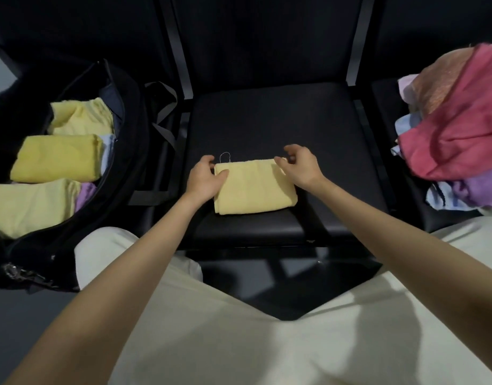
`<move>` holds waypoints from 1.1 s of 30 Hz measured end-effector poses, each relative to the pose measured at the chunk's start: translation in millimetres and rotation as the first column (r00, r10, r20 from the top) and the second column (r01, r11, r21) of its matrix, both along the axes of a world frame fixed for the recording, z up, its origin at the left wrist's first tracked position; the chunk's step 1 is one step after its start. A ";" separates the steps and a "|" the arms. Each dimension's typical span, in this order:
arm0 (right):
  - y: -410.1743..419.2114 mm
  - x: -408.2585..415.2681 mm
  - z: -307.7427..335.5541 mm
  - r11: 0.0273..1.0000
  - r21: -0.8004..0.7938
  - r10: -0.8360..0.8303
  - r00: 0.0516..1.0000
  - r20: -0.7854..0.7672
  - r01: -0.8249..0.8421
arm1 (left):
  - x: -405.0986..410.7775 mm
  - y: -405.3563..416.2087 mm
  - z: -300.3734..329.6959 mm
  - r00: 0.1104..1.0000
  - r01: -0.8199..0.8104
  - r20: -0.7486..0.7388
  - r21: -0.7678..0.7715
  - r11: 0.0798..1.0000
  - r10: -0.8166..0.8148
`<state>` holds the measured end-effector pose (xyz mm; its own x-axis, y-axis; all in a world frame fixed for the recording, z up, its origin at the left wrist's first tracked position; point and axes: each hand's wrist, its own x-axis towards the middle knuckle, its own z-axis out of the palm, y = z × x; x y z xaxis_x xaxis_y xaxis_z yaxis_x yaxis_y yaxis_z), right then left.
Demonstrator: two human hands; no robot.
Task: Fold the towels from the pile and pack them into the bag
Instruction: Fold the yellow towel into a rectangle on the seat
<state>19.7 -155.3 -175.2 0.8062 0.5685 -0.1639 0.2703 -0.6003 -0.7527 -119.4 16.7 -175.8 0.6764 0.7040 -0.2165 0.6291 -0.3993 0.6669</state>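
- Folded yellow towel (253, 187) flat on the black seat (267, 120), near its front edge, between the two hands.
- Left hand (204, 179) gripping the towel's far left corner, thumb on top, fingers curled round the edge.
- Right hand (300, 165) at the far right corner, fingertips (279, 161) bent and seemingly pinching the fold; grip partly hidden, so only probable.
- Thin loose thread (225, 156) looping off the far edge, just beside the left hand.
- Bag (128, 112) open on the left, well apart from the towel, already holding several folded yellow towels (56, 158) plus hints of blue and purple.
- Pile (455, 129) of unfolded pink, purple and blue cloth on the right.
- Step judged: last squaring of the fold before the lift to the bag.
- Risk: fold springing open on the lift if held by the far corners only, near layers hanging free.
- Risk: thread catching a finger and pulling the edge askew.
- Risk: bag looks crowded; pushing in could rumple the packed stacks.
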 end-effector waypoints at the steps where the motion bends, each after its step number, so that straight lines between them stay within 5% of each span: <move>1: -1.3 -0.5 -1.4 0.999 -0.033 -0.011 1.000 0.024 0.012 | -1.5 -1.1 -4.3 0.999 -0.036 -0.007 -0.003 0.999 0.036; 6: -6.1 -9.9 -6.6 0.932 -0.361 0.027 0.986 0.167 0.035 | -12.5 -8.9 -18.9 0.974 -0.160 -0.168 -0.029 0.987 0.153; 10: 0.1 -14.0 -9.4 0.910 -0.414 0.034 0.999 0.037 -0.016 | -3.1 -17.3 -16.6 0.950 -0.131 -0.289 -0.032 0.991 0.116; 18: 32.3 -32.5 16.1 0.998 -0.049 0.022 0.997 -0.080 -0.026 | -8.4 8.7 19.3 0.986 -0.165 -0.038 -0.177 0.970 0.161; 26: 172.3 -71.2 83.5 0.935 0.254 0.238 0.969 0.066 -0.247 | -68.7 138.1 92.3 0.934 -0.314 0.212 0.094 0.945 0.289; 33: 322.4 -99.7 86.1 0.903 0.285 0.354 0.933 -0.065 -0.322 | -113.3 286.7 96.4 0.933 -0.357 0.121 0.178 0.917 0.340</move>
<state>-80.0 167.1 -89.1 0.5430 0.8384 -0.0473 0.3252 -0.2619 -0.9087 -232.6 303.4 -79.4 0.3902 0.9207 -0.0043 0.6957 -0.2918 0.6564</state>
